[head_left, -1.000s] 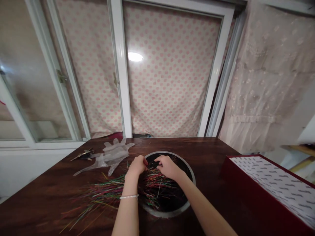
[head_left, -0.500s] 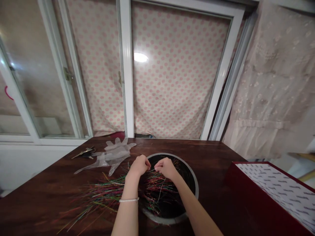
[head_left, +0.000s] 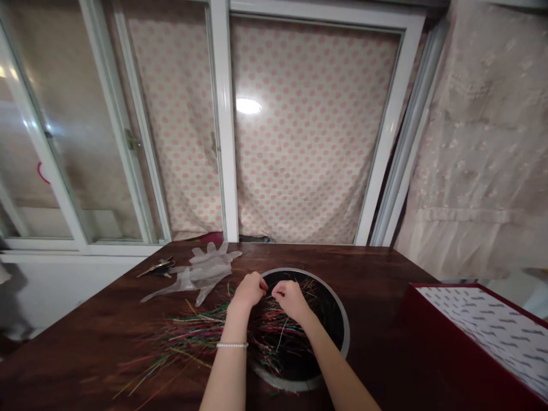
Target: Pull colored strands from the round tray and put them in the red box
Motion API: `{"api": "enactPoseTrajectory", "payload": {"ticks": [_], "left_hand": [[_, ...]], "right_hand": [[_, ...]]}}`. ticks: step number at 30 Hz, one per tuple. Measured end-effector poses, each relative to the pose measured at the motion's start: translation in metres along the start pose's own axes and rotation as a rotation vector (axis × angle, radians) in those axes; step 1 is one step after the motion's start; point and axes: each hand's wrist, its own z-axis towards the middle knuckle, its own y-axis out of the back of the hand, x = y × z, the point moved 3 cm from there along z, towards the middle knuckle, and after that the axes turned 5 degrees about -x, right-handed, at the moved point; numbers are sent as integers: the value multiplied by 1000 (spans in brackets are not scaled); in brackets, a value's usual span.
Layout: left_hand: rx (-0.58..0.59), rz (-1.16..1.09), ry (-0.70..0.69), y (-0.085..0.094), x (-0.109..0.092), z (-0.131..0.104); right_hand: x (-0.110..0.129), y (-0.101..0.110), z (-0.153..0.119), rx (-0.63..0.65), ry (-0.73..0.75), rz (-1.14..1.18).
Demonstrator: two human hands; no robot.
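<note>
Clear plastic gloves (head_left: 205, 269), spread on dark table (head_left: 372, 274); blurred metallic item (head_left: 158, 267), beside them; red box (head_left: 456, 345), right; polka-dot curtain (head_left: 308, 148), behind white-framed window (head_left: 230, 142)

From here, anything the left hand (head_left: 251, 289) or right hand (head_left: 291, 299) pinches is too small to make out. The left forearm (head_left: 231, 368) hides part of the coloured strands (head_left: 194, 328). The red box (head_left: 447, 342) runs out of view rightward, its patterned lining (head_left: 482, 319) unreadable.

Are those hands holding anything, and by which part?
I can't tell: the left hand and right hand curl near the colourful strands, but anything they hold is too fine to make out.
</note>
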Motion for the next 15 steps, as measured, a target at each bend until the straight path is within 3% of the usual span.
{"api": "enactPoseTrajectory", "payload": {"ticks": [7,15], "left_hand": [[-18,-31,-52,1,-6,0],[-148,-116,-149,18,-25,-7]], "right_hand": [[1,6,3,-58,-1,109],[15,33,6,-189,12,278]]}}
